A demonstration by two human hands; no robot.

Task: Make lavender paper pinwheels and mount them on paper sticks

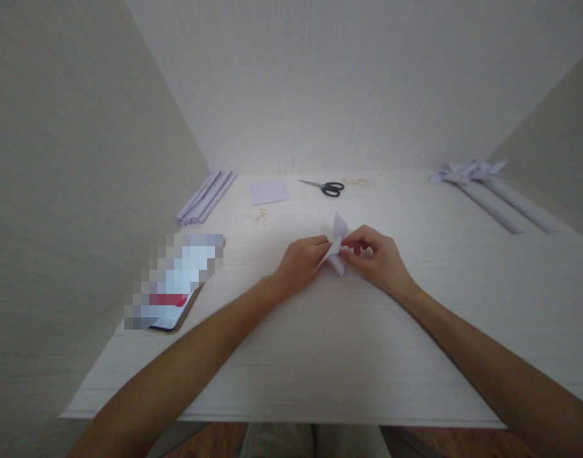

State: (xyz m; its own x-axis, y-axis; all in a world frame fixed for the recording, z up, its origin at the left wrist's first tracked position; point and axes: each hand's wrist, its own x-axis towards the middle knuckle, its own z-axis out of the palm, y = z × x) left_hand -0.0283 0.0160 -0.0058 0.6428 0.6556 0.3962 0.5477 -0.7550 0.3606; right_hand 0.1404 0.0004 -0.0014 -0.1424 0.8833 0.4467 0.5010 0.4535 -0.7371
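Note:
Over the middle of the table I have a pale lilac paper pinwheel (338, 247), its folded blades sticking out up and down. My left hand (305, 259) is closed around its left side, the fingertips partly hidden behind the paper. From the right, my right hand (375, 257) pinches the pinwheel near its centre with thumb and finger. Whether a small pin is between those fingertips is too small to tell. Beyond the hands lie black-handled scissors (330, 189), a stack of lilac paper squares (269, 191) and several thin wooden toothpicks (261, 216).
Rolled paper sticks (208, 198) lie bundled at the back left. A phone (181, 280) with a blurred screen rests at the left. Two pinwheels on paper sticks (492, 191) lie at the back right. Walls enclose the table (320, 369) at the back and sides.

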